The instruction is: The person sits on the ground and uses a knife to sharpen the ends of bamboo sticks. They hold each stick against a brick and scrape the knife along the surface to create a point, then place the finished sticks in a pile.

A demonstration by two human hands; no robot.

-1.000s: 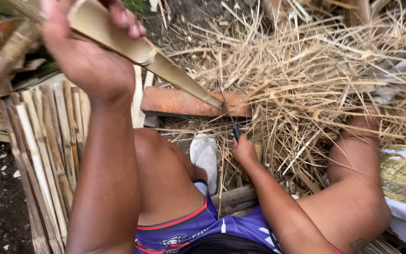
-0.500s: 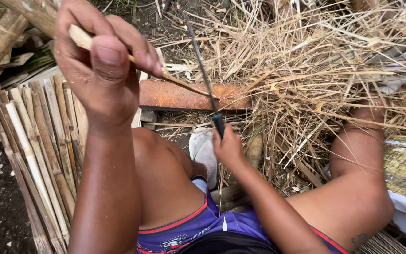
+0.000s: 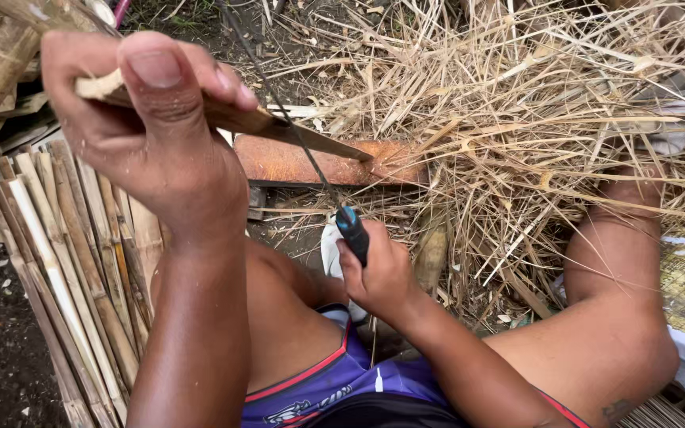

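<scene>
The bamboo strip (image 3: 223,115) is held high at upper left, its far tip resting on the rusty block (image 3: 311,162); the left hand (image 3: 148,131) is closed round its near end, thumb pressed on top, fingers wrapped beneath. Half a second ago the strip sat lower in that hand and showed more of its pale end; a second ago it was a broader, flatter piece angled down to the block; now it looks thinner and darker, so the shaving seems to be progressing along it. The knife (image 3: 295,127) has shifted too: a second ago its blade lay low by the block; now the blade crosses over the strip and runs up to the top edge of the view; whether the edge is biting into the bamboo or only lying across it I cannot tell, the blade being so thin here. The right hand (image 3: 378,273) is clenched tight on the blue and black handle, low between the knees.

There is no container in view; the cut slats (image 3: 65,261) lie loose in a row at the left beside the thigh, and dry shavings (image 3: 533,119) are heaped in the open to the right, over the block's far end.
</scene>
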